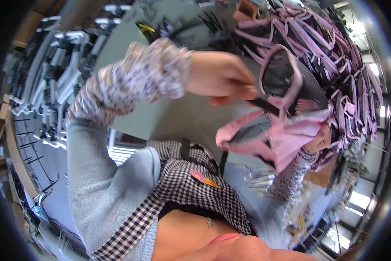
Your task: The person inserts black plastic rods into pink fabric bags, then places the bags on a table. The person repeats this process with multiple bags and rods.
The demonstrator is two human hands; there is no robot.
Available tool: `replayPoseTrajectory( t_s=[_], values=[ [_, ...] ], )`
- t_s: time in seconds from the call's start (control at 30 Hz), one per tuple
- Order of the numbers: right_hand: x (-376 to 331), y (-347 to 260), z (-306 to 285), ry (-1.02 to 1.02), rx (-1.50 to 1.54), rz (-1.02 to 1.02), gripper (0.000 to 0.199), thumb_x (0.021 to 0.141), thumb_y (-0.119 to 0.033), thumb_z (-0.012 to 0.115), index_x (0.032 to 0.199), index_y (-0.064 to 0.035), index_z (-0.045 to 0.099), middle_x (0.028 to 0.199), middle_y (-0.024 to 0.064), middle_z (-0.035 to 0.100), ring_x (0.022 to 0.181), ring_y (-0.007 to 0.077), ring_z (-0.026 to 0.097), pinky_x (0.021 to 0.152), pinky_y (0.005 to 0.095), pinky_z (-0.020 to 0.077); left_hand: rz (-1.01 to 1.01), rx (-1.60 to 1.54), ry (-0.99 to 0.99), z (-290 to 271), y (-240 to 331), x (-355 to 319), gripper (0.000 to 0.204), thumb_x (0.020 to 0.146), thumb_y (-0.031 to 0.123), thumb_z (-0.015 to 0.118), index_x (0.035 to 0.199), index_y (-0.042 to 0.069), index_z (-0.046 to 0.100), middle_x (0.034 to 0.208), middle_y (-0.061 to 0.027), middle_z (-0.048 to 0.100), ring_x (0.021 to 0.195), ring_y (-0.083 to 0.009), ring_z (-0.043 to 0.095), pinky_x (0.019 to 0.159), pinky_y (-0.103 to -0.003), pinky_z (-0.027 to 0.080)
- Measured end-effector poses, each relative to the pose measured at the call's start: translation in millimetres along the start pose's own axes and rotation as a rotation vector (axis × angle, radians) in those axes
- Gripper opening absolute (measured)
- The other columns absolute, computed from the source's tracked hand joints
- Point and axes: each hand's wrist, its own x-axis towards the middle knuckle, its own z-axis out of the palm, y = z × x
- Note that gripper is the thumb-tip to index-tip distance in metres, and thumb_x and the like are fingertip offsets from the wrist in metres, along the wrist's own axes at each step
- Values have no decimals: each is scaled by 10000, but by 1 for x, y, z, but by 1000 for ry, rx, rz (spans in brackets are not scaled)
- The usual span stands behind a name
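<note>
My left hand (pixel 224 78), slightly blurred, is closed with its fingers pinching a black strap (pixel 267 105). The strap runs to a pink-and-grey fabric article (pixel 291 135) with curved, pink-edged openings and dark mesh inside; its exact kind is unclear. At the article's right side, my right hand (pixel 321 138) grips the pink fabric, part of the hand hidden behind it. Both hands hold the article raised, in front of my checked apron (pixel 191 174). Patterned sleeve covers are on both forearms.
A grey-green table (pixel 178 124) lies beyond my hands. Across its far right heaps a large pile of similar pink-edged pieces (pixel 308 37). Dark straps (pixel 169 30) and a small cardboard box (pixel 245 9) are at the back. Many white hangers (pixel 73 56) hang at left, above a wire rack (pixel 34 148).
</note>
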Motion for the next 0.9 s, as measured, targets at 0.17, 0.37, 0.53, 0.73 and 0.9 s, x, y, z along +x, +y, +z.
replayPoseTrajectory(
  t_s=[0.17,0.37,0.53,0.73,0.9],
  values=[
    [3,-16,28,-117,17,33,493,977,-312,504,685,78,577,638,81,568,595,168,541,545,296,393,171,279,144,15,6,36,212,990,187,510,990,22,642,578,-47,554,531,-119,559,516,-300,470],
    [1,-12,9,-67,47,164,438,955,-331,534,758,54,599,702,94,589,666,208,579,604,311,425,340,238,263,-10,2,44,242,991,223,507,981,28,650,602,-47,568,552,-124,566,539,-301,477],
    [9,-15,4,-46,39,203,412,941,-349,552,823,42,608,770,112,600,731,233,582,660,335,427,396,255,325,-22,20,46,268,992,253,505,974,33,657,622,-47,579,570,-127,571,559,-302,483],
    [5,-1,-18,17,26,352,402,923,-371,574,903,27,619,851,133,614,810,265,586,726,363,429,416,215,347,-40,14,41,300,993,289,503,965,40,666,646,-48,593,591,-131,578,582,-304,490],
    [-1,22,-37,98,51,536,411,909,-390,592,968,15,628,918,150,625,875,291,590,781,387,431,449,118,531,-65,-24,17,321,993,322,519,980,39,668,670,-40,603,614,-127,580,603,-280,489]
  ],
)
